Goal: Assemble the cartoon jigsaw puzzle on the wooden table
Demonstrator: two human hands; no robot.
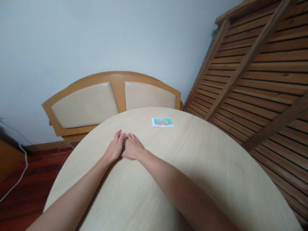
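My left hand [116, 148] and my right hand [131, 146] are pressed together over the left part of the round table. Between the two palms shows a sliver of a small dark green object [123, 145]. Most of it is covered by the hands, so its kind cannot be made out. Both hands have their fingers curled inward around it, with the fingertips meeting at the far side. A small card with a colourful cartoon picture [163, 122] lies flat farther back and to the right, apart from both hands.
The pale round wooden table [192, 160] fills the foreground. Behind it stands a wooden headboard-like frame with cream padded panels [84, 105] against the wall. A large slatted wooden panel [240, 83] leans at the right. A white cable [22, 173] runs down to the dark red floor at left.
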